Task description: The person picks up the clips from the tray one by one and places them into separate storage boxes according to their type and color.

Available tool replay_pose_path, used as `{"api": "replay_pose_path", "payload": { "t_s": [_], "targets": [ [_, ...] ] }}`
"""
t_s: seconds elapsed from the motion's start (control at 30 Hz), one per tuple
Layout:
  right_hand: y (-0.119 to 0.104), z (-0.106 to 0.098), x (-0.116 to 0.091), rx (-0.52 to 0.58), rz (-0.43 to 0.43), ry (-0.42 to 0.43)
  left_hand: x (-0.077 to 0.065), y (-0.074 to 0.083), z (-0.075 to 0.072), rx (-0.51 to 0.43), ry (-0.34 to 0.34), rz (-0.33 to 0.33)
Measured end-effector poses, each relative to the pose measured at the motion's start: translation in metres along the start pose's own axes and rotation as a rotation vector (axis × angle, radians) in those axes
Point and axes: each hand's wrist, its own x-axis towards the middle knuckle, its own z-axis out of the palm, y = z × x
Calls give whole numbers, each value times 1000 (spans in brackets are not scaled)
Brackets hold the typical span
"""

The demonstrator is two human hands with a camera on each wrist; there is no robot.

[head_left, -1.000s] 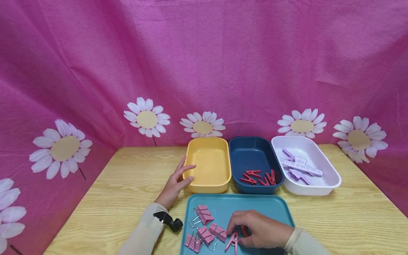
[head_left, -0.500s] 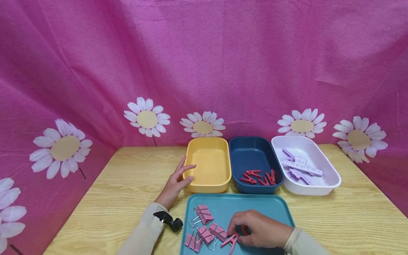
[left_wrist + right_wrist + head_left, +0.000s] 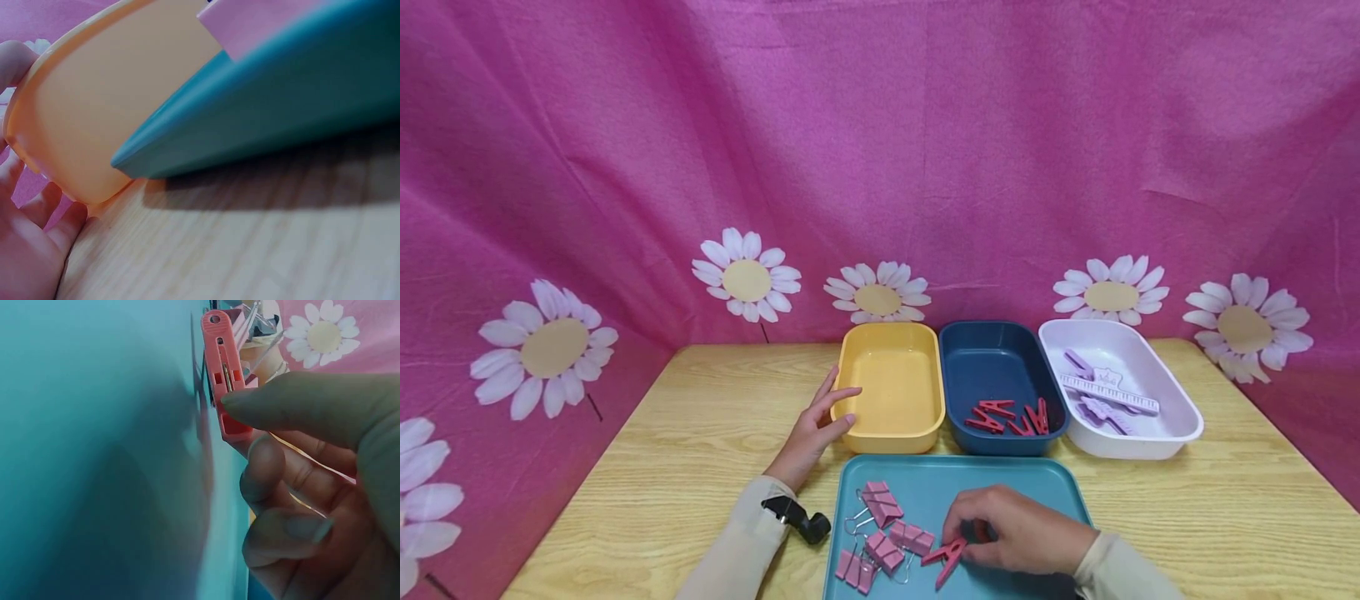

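Note:
My right hand [image 3: 1018, 533] pinches a red clothespin [image 3: 949, 553] between thumb and fingertips, low over the teal tray [image 3: 977, 471]. Up close in the right wrist view, the thumb presses the flat side of that clothespin [image 3: 224, 375]. Several pink binder clips [image 3: 883, 550] with silver wire handles lie just left of it on the tray. My left hand [image 3: 808, 429] rests against the left side of a yellow bin [image 3: 897, 446], with one finger over its rim. In the left wrist view the fingers [image 3: 44, 200] lie loosely against the bin's outer wall.
A navy bin [image 3: 1003, 446] beside the yellow one holds several red clothespins [image 3: 997, 408]. Farther right, a white bin [image 3: 1157, 448] contains lilac clips [image 3: 1103, 410]. All stand on a wooden table [image 3: 700, 417], before a pink flowered cloth [image 3: 880, 167].
The right hand has shifted slightly right and away from the binder clips, and the clothespin in it has turned and come along. The left hand stays where it was.

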Motion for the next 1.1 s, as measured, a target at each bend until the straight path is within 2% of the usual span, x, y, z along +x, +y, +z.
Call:
{"api": "replay_pose_path", "payload": {
  "t_s": [0.1,0.3,0.53,0.87,1.1],
  "targets": [
    [0,-3,-1,-6,-10,13,0,0,0,2,0,-1],
    [2,-9,-5,-17,35,32,0,3,-1,-10,-23,-28],
    [1,-18,-8,-32,55,58,-8,28,1,-4,-51,-40],
    [0,-33,-16,-130,46,173,-10,32,2,8,-48,-53],
    [0,-41,-20,-154,63,246,-10,32,2,10,-50,-41]
  ]
}}
